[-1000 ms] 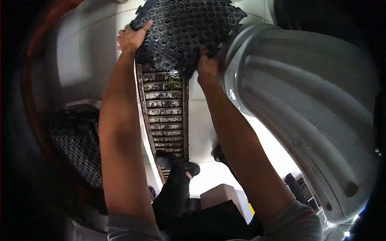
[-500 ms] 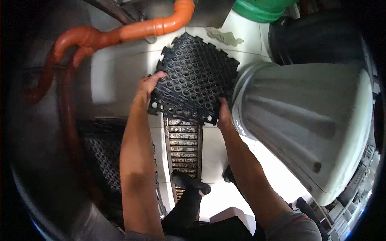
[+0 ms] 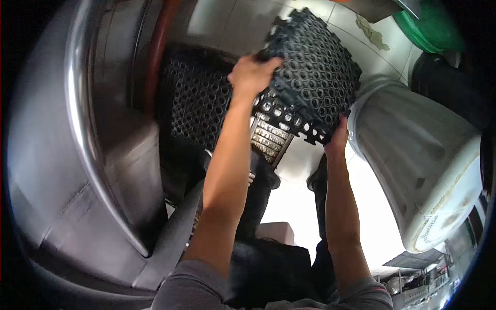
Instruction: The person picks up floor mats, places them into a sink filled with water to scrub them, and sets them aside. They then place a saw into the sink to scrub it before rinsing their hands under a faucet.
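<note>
Black rubber floor mats (image 3: 315, 67) with round holes and notched edges are gripped between my two hands, apparently one lying over another. At the left edge my left hand (image 3: 252, 75) has its thumb on top and its fingers hidden under the rubber. My right hand (image 3: 338, 137) holds the near right corner, with most fingers out of sight beneath. Below the near edge shows a metal floor grate (image 3: 269, 138). Another black holed mat (image 3: 199, 101) lies to the left, partly behind my left forearm.
A large grey plastic bin (image 3: 413, 139) lies tipped on the right, close to my right hand. Steel equipment with a curved rail (image 3: 82, 119) fills the left. An orange pipe (image 3: 161, 46) runs behind it. A green container (image 3: 431, 26) and a dark bin (image 3: 447, 88) stand at back right.
My view has swung left, so the mats and bin appear farther right. Both hands keep their hold on the mats. More of the left-hand mat and the steel equipment now shows.
</note>
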Demonstrator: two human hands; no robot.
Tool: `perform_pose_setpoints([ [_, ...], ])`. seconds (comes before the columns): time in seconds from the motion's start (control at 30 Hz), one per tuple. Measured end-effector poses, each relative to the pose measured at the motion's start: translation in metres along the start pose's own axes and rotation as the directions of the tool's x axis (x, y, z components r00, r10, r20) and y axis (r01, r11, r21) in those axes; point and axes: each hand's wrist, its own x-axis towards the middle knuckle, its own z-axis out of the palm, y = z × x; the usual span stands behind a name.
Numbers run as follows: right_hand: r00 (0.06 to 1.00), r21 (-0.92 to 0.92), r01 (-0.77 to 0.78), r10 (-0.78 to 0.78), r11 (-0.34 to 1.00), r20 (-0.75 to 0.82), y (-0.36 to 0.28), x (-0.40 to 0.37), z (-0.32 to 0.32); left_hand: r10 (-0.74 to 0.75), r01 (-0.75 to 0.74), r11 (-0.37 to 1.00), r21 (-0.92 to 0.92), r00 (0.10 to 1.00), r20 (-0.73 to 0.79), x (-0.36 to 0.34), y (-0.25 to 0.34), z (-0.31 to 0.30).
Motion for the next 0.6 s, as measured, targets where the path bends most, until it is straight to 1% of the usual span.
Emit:
perform_pose_setpoints([
  [0.03,1.000,-0.010,-0.004,0.004,1.000,0.000,0.001,-0.009,-0.002,-0.025,0.024,0.952,-0.305,1.000,0.001,-0.023,-0.019,-0.014],
  [0.07,0.998,-0.190,0.068,-0.064,0.979,0.025,-0.001,-0.011,-0.003,-0.205,0.197,0.875,-0.443,0.978,0.029,-0.045,-0.030,-0.024],
  [0.1,0.990,-0.358,0.140,-0.124,0.923,0.067,-0.002,-0.013,-0.003,-0.242,0.205,0.746,-0.634,0.970,0.030,-0.065,-0.050,-0.029],
  [0.13,0.990,-0.363,0.137,-0.119,0.921,0.071,-0.007,-0.020,0.008,-0.327,0.228,0.809,-0.542,0.941,-0.092,-0.083,-0.063,-0.037],
  [0.17,0.978,-0.523,0.204,-0.148,0.828,0.147,-0.017,-0.033,0.028,-0.267,0.164,0.763,-0.626,0.961,-0.074,-0.097,-0.082,-0.045],
  [0.2,0.960,-0.655,0.276,-0.164,0.703,0.228,-0.022,-0.042,0.047,-0.286,0.104,0.767,-0.633,0.939,-0.192,-0.111,-0.108,-0.043],
  [0.23,0.919,-0.667,0.388,-0.209,0.636,0.334,-0.020,-0.043,0.060,-0.298,0.068,0.726,-0.684,0.928,-0.224,-0.128,-0.100,-0.047],
  [0.27,0.879,-0.625,0.458,-0.218,0.632,0.424,-0.017,-0.043,0.078,-0.312,0.030,0.683,-0.730,0.916,-0.253,-0.144,-0.092,-0.051],
  [0.3,0.828,-0.572,0.526,-0.226,0.630,0.513,-0.013,-0.046,0.094,-0.358,0.017,0.572,-0.820,0.905,-0.231,-0.155,-0.117,-0.048],
  [0.33,0.811,-0.690,0.564,-0.147,0.454,0.566,-0.013,-0.050,0.110,-0.402,0.003,0.449,-0.893,0.894,-0.199,-0.164,-0.160,-0.041],
  [0.37,0.798,-0.764,0.593,-0.058,0.255,0.600,-0.015,-0.055,0.126,-0.436,-0.012,0.410,-0.912,0.875,-0.208,-0.173,-0.210,-0.030],
  [0.43,0.731,-0.735,0.678,0.120,-0.022,0.671,-0.018,-0.066,0.170,-0.486,-0.061,0.156,-0.986,0.864,-0.130,-0.196,-0.194,-0.033],
  [0.47,0.730,-0.721,0.684,0.104,-0.114,0.676,-0.005,-0.066,0.192,-0.486,-0.059,0.153,-0.986,0.864,-0.127,-0.193,-0.203,-0.032],
  [0.5,0.736,-0.710,0.674,0.092,-0.203,0.671,0.010,-0.067,0.212,-0.497,-0.072,0.091,-0.993,0.861,-0.108,-0.194,-0.220,-0.030],
  [0.53,0.744,-0.716,0.668,0.163,-0.202,0.648,0.017,-0.069,0.234,-0.509,-0.082,0.029,-0.996,0.856,-0.085,-0.197,-0.232,-0.031],
  [0.57,0.748,-0.721,0.663,0.229,-0.202,0.623,0.024,-0.068,0.253,-0.513,-0.066,0.025,-0.998,0.856,-0.069,-0.193,-0.235,-0.030],
  [0.6,0.700,-0.674,0.714,0.204,-0.189,0.685,0.040,-0.064,0.265,-0.545,-0.116,0.159,-0.980,0.817,-0.186,-0.183,-0.236,-0.029],
])
